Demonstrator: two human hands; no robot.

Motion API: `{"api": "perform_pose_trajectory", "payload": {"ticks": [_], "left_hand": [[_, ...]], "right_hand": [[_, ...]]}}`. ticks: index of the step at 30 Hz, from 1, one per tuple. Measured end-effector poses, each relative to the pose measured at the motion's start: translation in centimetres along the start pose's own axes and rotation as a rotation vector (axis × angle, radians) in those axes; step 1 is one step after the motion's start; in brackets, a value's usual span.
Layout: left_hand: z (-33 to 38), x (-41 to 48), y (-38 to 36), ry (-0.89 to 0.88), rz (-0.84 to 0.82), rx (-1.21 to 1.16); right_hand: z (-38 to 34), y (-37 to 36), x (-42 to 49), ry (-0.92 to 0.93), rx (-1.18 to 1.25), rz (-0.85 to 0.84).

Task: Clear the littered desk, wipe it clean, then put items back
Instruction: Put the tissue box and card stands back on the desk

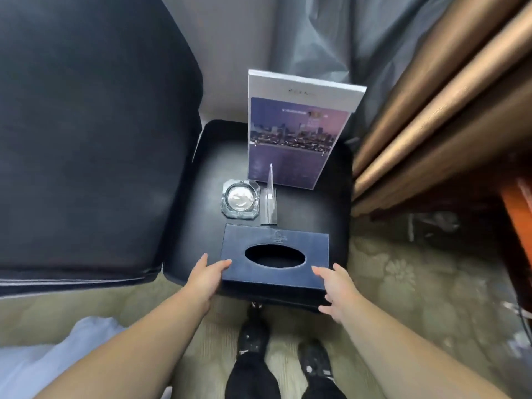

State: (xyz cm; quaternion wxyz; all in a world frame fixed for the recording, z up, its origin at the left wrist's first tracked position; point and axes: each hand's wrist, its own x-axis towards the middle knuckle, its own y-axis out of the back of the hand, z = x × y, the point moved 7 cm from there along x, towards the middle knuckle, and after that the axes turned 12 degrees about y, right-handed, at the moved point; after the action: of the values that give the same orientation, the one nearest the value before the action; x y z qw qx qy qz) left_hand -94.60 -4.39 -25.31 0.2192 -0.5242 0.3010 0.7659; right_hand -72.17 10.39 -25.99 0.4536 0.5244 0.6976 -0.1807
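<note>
**Bracketing the tissue box (276, 273) with both hands**

Standing at a small black table (311, 203), the person has a hand at each end of the dark blue tissue box, which sits at the table's near edge with its oval opening facing up. The left hand (205, 279) lies flat against the box's left end, fingers straight and thumb resting on the top corner. The right hand (336, 289) is spread and relaxed at the right end; I cannot tell whether it touches the box. Behind the box, a glass ashtray (241, 198) stands just beside a clear acrylic stand (269, 197). Farther back, an upright display card (296, 133) shows a city skyline. A dark armchair (86, 125) stands left of the table, and brown curtains (446, 96) hang to the right.
</note>
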Motion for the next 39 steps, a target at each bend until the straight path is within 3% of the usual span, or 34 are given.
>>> {"api": "perform_pose_trajectory", "payload": {"ticks": [4, 7, 14, 20, 25, 30, 34, 39], "left_hand": [[-0.9, 1.9, -1.8, 0.040, -0.114, 0.005], [-1.8, 2.0, -2.1, 0.039, -0.102, -0.007], [-2.5, -4.2, -3.3, 0.065, -0.200, 0.011], [1.2, -13.2, -6.7, -0.149, -0.303, 0.082], [2.5, -22.6, -10.6, -0.351, -0.400, 0.127], [-1.7, -34.4, -18.9, -0.562, -0.535, 0.145], [-7.1, -43.7, -27.4, -0.769, -0.640, 0.176], [-16.8, -52.2, -38.6, -0.924, -0.728, 0.276]], "right_hand": [[1.2, -0.8, 1.3, -0.026, 0.077, 0.016], [1.8, -0.3, 1.2, -0.018, 0.103, 0.039], [1.4, 5.2, -2.8, 0.064, 0.236, 0.131], [-3.7, 12.6, -9.5, 0.190, 0.375, 0.173], [-5.0, 21.2, -16.0, 0.319, 0.494, 0.203], [-2.4, 33.9, -23.5, 0.540, 0.613, 0.410], [3.1, 45.6, -29.4, 0.722, 0.711, 0.669], [13.7, 57.7, -35.0, 0.725, 0.848, 0.872]]}}
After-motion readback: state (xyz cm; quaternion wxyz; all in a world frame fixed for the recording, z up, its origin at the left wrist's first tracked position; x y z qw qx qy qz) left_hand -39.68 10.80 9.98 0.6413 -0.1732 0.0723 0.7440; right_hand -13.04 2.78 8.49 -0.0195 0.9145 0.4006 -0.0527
